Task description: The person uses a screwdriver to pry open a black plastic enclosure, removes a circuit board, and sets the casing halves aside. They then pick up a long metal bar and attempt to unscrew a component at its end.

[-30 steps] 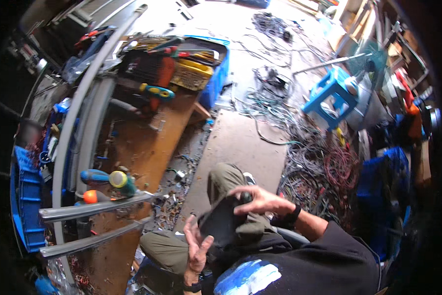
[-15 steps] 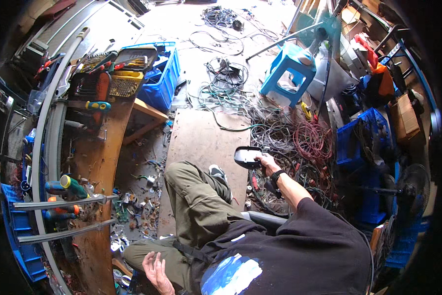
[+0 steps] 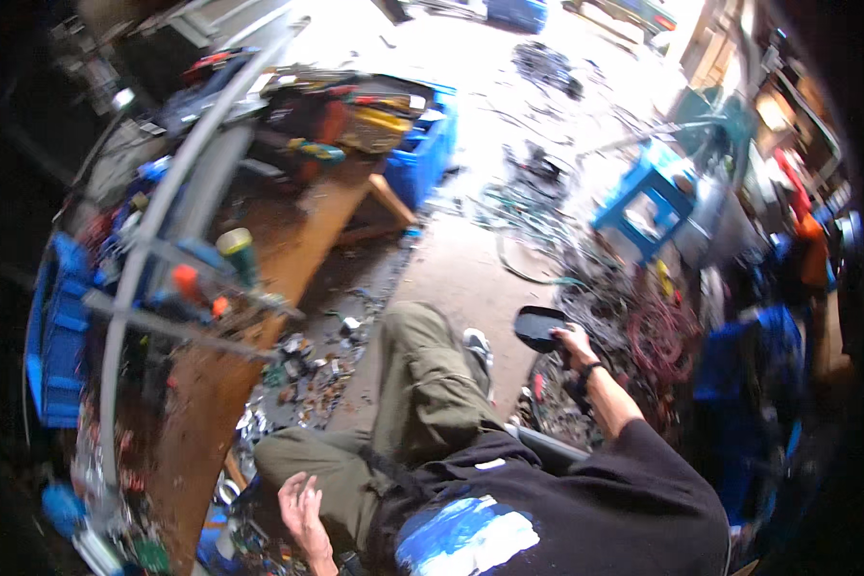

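My right hand [image 3: 576, 344] is stretched out to my right and grips a flat black plastic piece [image 3: 539, 326] above a heap of tangled wires [image 3: 633, 331] on the floor. My left hand [image 3: 302, 499] hangs low by my left thigh with its fingers spread and nothing in it, close to small scrap parts [image 3: 307, 370] on the ground. I sit with my legs in olive trousers [image 3: 422, 384] pointing forward.
A wooden workbench [image 3: 259, 288] with tools, metal rails and blue bins runs along the left. A blue crate [image 3: 427, 154] stands at its far end. A blue plastic stool [image 3: 648, 197] and more cables lie ahead on the right. Blue bags sit far right.
My right hand carried the black piece from my lap out to the right over the wires. My left hand dropped off it and down beside my thigh. The view swung.
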### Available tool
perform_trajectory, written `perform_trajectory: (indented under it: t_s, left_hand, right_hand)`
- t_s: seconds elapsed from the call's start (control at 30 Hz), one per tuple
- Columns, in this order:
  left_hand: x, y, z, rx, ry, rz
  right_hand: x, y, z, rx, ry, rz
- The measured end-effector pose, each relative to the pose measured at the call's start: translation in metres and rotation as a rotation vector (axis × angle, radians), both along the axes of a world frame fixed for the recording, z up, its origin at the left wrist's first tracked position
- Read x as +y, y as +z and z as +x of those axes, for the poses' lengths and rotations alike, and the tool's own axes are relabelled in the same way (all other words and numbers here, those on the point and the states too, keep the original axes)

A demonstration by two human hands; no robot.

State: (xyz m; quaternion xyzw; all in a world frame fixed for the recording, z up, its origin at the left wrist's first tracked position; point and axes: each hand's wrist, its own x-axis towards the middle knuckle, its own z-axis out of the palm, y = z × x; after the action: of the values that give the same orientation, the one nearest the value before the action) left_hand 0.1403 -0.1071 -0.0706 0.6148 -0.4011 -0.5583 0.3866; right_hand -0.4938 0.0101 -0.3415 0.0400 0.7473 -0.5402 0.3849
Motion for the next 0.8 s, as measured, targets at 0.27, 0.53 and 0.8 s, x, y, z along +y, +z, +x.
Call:
perform_trajectory:
  t_s: [0.27,0.53,0.8]
  left_hand:
    - [0.020,-0.011,0.037,0.109,0.055,-0.188]
    - [0.048,0.008,0.061,0.161,0.131,-0.231]
    - [0.067,0.030,0.078,0.093,0.239,-0.269]
  right_hand:
    - [-0.141,0.205,0.051,0.205,0.333,-0.274]
    - [-0.253,0.327,0.142,0.265,0.435,-0.552]
    - [-0.372,0.389,0.145,0.400,0.396,-0.564]
